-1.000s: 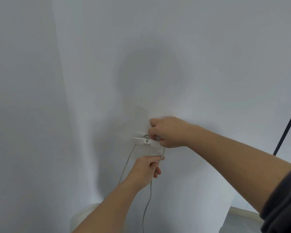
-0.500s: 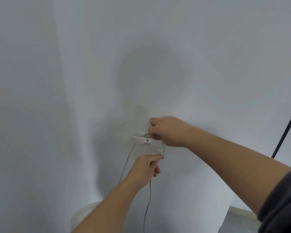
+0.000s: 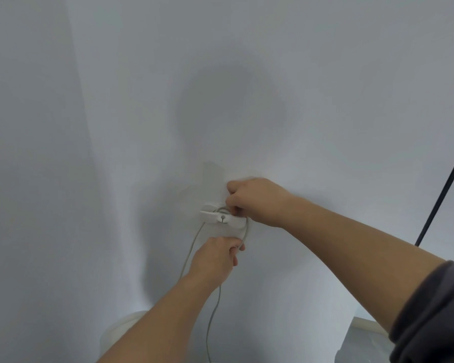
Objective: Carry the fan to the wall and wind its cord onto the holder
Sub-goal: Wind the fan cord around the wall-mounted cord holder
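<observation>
Winding step is well underway here. Low on the left, what looks like the fan is parked right by the wall, so I'd call the carry done. The cord runs up from there to the little white holder, already looped over it. Left hand is just below the holder, fingers curled round the cord. Right hand is at the holder's right end, fingers curled in and pinching the cord against it, as far as I can tell. Far right there's a black pole, not involved. Next up, I reckon: feed slack up and take another wrap while keeping the loop pinned.
</observation>
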`<state>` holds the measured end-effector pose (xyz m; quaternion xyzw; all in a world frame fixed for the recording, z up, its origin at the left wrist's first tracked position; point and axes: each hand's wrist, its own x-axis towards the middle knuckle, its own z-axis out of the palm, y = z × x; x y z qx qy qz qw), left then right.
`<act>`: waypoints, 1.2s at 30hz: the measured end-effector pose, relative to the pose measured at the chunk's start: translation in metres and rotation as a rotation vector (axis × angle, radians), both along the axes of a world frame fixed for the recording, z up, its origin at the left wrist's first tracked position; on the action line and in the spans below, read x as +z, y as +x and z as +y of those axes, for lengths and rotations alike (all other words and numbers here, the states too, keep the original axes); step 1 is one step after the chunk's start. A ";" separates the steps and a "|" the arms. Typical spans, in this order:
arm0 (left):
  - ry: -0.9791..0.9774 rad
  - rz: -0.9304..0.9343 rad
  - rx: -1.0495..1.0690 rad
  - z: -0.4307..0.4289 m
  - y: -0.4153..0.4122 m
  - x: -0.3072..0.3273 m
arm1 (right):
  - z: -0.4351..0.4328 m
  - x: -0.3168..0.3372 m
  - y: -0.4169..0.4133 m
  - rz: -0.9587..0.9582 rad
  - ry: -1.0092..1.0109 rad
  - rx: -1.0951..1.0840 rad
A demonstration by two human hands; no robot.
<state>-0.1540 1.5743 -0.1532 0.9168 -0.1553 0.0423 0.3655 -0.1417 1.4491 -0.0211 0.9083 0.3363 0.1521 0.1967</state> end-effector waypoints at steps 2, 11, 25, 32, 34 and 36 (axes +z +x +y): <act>0.059 -0.004 0.006 -0.002 -0.002 0.002 | -0.001 -0.001 0.001 0.003 0.017 0.006; 0.215 -0.076 0.081 -0.004 0.000 0.000 | 0.000 0.000 -0.002 0.085 0.085 -0.015; 0.213 -0.028 0.152 0.010 0.005 -0.007 | 0.004 0.001 -0.006 0.068 0.040 -0.066; 0.050 0.074 0.225 0.028 0.008 -0.005 | 0.002 0.001 -0.001 0.085 0.120 -0.071; 0.040 0.091 0.239 0.034 0.007 -0.006 | 0.002 0.000 0.000 0.080 0.144 -0.066; 0.041 0.104 0.257 0.039 0.007 -0.006 | 0.002 -0.001 -0.001 0.075 0.139 -0.066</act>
